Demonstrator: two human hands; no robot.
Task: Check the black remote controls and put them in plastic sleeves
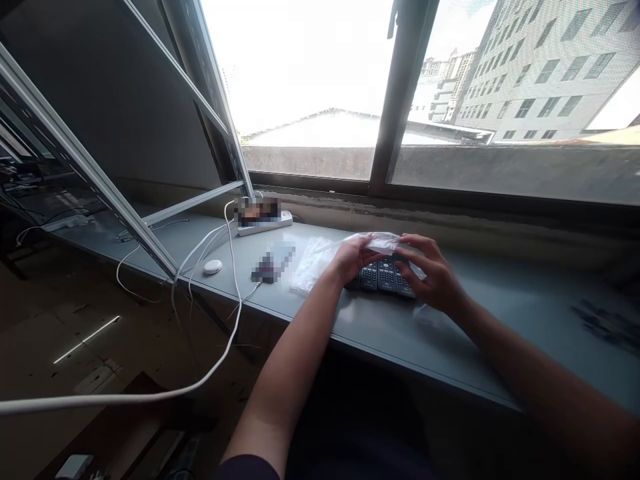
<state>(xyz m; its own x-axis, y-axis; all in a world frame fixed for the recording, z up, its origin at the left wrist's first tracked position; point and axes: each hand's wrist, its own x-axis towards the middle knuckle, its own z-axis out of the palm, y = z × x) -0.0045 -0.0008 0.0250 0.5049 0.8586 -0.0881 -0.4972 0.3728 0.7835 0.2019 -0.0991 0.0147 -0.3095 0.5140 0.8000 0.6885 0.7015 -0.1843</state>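
Note:
Above the table, a clear plastic bag (383,243) is stretched between my two hands. My left hand (349,260) grips its left part, the thumb on top and the fingers underneath. At the bag's right end, my right hand (436,279) pinches the edge between thumb and fingers. Just below the hands lie several black remote controls (386,279) side by side, partly covered by my fingers. A stack of clear plastic bags (311,265) rests on the table left of the remotes, beside my left forearm. Whether anything is inside the held bag, I cannot tell.
A white power strip (270,227), a blurred-out object (273,263) and a round white puck (213,267) stand left on the grey table (490,333). A white cable (235,293) loops over the table edge. Dark items (605,323) lie far right. A metal frame (100,173) slants at left.

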